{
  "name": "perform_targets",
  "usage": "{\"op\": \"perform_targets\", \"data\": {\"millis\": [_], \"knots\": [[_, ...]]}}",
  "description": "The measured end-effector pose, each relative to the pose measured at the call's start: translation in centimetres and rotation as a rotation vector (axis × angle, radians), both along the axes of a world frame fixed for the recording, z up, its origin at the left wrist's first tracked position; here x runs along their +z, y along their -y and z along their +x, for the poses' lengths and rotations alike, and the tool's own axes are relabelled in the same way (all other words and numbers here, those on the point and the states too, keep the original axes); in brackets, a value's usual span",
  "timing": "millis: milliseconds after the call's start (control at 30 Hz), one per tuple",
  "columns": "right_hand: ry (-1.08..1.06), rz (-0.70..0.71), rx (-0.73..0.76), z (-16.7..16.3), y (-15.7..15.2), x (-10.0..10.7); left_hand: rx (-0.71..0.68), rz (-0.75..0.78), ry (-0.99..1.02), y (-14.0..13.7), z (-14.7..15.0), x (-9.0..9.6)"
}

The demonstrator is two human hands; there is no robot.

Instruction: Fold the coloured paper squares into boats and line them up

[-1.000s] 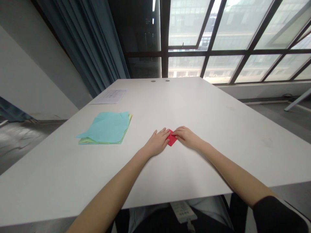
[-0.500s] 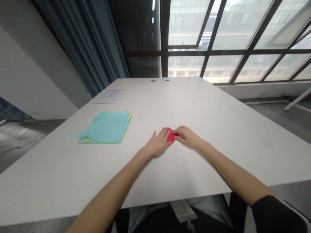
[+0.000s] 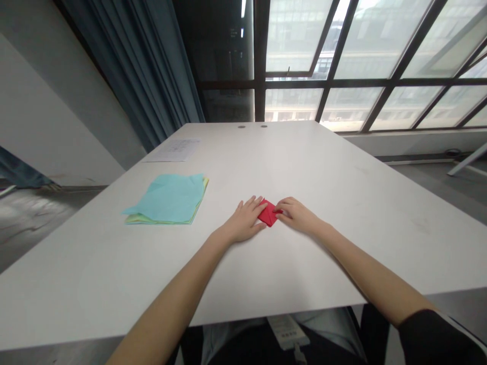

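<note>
Closest to you, a white badge (image 3: 287, 332) hangs over your lap, and a black sleeve (image 3: 437, 334) covers your right upper arm. Both bare forearms reach over the near edge of the white table (image 3: 323, 274) and converge at twelve o'clock on a small piece of folded red paper (image 3: 268, 217), which lies on the tabletop between your hands.

Your left hand (image 3: 245, 220) comes in pointing to one o'clock, palm down and spread nearly flat; its fingertips rest on the paper's left side, and your thumb sticks out below, gripping nothing. Your right hand (image 3: 297, 215) points to ten o'clock, fingers bent and bunched, with thumb and fingertips pinching the paper's right corner; at this size, how firmly is hard to judge.

At ten o'clock sits a stack of coloured sheets (image 3: 173, 197), pale blue over yellow and green. Further off, towards eleven, lies a printed sheet (image 3: 173, 151). Beyond the table, a blue curtain (image 3: 152, 66) hangs at eleven and windows (image 3: 357, 56) run from twelve to two.
</note>
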State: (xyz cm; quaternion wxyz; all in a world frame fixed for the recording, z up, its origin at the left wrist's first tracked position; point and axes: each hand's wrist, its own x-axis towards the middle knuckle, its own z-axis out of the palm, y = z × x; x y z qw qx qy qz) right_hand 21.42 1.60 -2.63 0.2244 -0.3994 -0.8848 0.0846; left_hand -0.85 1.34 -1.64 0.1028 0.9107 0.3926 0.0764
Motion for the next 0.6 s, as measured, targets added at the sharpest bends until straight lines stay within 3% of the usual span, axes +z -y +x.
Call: {"op": "perform_targets", "data": {"millis": [133, 600], "knots": [[0.000, -0.007, 0.004, 0.20, -0.09, -0.23, -0.046, 0.162, 0.112, -0.31, -0.87, 0.39], [0.007, -0.022, 0.073, 0.26, -0.04, 0.51, -0.055, 0.149, 0.127, -0.35, -0.88, 0.29]]}}
